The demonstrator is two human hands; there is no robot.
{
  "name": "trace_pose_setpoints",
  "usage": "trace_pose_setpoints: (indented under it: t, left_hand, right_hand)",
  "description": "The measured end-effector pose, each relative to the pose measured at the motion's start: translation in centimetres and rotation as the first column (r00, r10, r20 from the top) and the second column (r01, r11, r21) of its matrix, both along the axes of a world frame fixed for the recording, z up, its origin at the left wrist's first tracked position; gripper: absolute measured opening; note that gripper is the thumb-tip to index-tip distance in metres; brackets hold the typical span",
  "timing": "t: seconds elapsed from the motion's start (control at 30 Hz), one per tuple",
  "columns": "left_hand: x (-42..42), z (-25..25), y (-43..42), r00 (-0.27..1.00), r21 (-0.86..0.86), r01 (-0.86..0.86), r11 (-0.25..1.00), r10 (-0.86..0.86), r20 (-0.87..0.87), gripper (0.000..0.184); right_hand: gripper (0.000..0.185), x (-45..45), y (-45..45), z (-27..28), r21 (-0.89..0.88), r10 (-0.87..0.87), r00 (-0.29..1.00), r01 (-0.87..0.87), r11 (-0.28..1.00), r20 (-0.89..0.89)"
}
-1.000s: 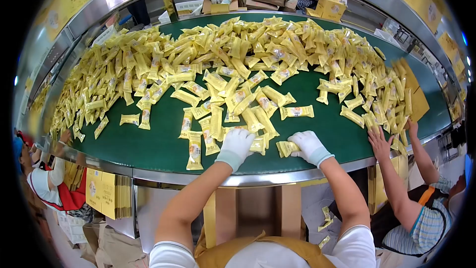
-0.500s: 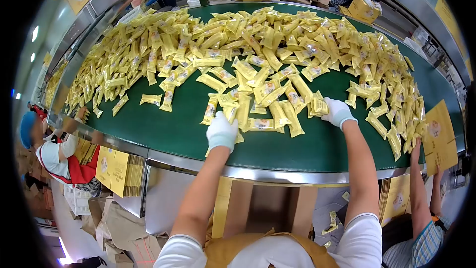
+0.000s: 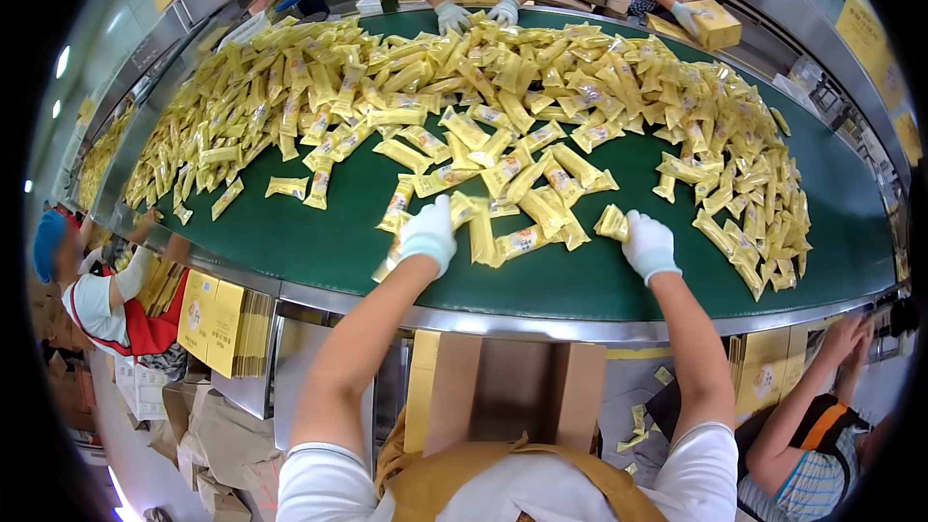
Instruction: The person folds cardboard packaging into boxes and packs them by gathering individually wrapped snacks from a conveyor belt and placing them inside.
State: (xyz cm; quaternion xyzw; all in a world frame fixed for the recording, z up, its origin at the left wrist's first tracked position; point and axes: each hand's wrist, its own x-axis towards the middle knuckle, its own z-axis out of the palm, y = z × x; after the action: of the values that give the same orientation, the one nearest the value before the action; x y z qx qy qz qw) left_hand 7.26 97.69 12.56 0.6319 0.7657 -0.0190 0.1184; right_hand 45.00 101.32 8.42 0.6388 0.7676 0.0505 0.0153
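Packets (image 3: 508, 172) in yellow wrappers lie loosely around and ahead of the person's two hands, on a green belt (image 3: 464, 292). The right hand (image 3: 650, 244), in a white glove, is closed on the end of one short packet (image 3: 612, 223), with thumb and fingers together on it; the packet points left, toward the other hand. The left hand (image 3: 428, 230), gloved too, is palm down over the belt with its fingertips among the packets. One packet shows at its outer side, partly hidden by the hand and wrist, and others lie just beside its fingers. Whether those fingers are clamped on any of them cannot be told.

Between the hands, several packets overlap at mixed angles. Beyond both hands, a deep heap (image 3: 406, 68) curves across the belt and comes down on either side, well apart from the right hand on its right.

Nearer the body than the grip run the belt's metal edge (image 3: 580, 331) and, below it, an open cardboard box (image 3: 519, 391). Across the heap, a co-worker's gloved hands (image 3: 479, 15) touch its far side; to their right, another gloved hand touches a yellow carton (image 3: 714, 25).
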Motion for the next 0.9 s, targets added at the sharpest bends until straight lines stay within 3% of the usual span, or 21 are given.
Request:
trace_pose_setpoints:
  t: [0.1,0.17,0.23,0.3,0.43,0.5,0.57,0.63,0.7,0.8,0.9]
  left_hand:
    - [-1.6,-1.4,-3.4,0.976,0.133,0.182,0.974,-0.162,-0.144,0.049]
    - [-2.9,-6.0,-5.1,0.902,0.254,0.391,0.885,-0.314,-0.295,0.060]
    - [-1.5,-4.9,-7.7,0.889,0.386,0.432,0.815,-0.311,-0.337,0.082]
    - [-1.3,-3.8,-8.0,0.929,0.302,0.358,0.884,-0.304,-0.211,0.099]
    - [-1.7,-0.5,-6.6,0.974,0.039,0.211,0.977,-0.206,-0.097,0.117]
    - [-2.1,-0.9,-6.3,0.966,-0.009,0.244,0.970,-0.244,-0.087,0.121]
    - [-1.8,-0.3,-6.6,0.959,-0.098,0.246,0.964,-0.257,-0.117,0.121]
    - [-2.2,-1.9,-7.7,0.936,-0.034,0.317,0.948,-0.318,-0.151,0.121]
    - [-2.5,-2.6,-9.1,0.938,0.020,0.342,0.940,-0.340,-0.063,0.120]
    - [-4.5,0.4,-9.6,0.958,0.002,0.246,0.969,-0.244,0.150,0.111]
    - [-8.9,0.8,-8.3,0.955,0.104,0.114,0.988,-0.138,0.261,0.102]
  right_hand:
    - [0.024,1.7,-3.8,-2.4,0.261,0.091,0.993,-0.107,0.960,0.070]
    - [0.036,1.2,-6.2,-2.0,0.320,0.186,0.982,-0.172,0.932,-0.014]
    - [0.084,-0.1,-8.6,0.4,0.252,0.195,0.976,-0.165,0.953,-0.098]
    - [0.100,0.3,-9.0,0.3,0.292,0.233,0.971,-0.209,0.933,-0.049]
    - [0.114,3.2,-6.2,1.0,-0.064,0.106,0.990,-0.112,0.992,-0.089]
    - [0.110,1.4,-4.6,4.6,-0.384,-0.010,0.990,0.063,0.921,0.138]
    - [0.105,-0.4,-4.0,6.5,-0.381,0.104,0.994,-0.089,0.920,0.018]
    - [0.095,-3.2,-3.7,8.5,-0.353,0.243,0.952,-0.297,0.887,-0.189]
    - [0.098,-7.2,-3.5,9.5,-0.320,0.367,0.856,-0.485,0.814,-0.364]
    - [0.086,-11.6,-1.6,6.7,-0.005,0.664,0.588,-0.750,0.661,-0.461]
    - [0.081,-14.9,-0.2,5.9,-0.377,0.554,0.760,-0.650,0.660,-0.339]
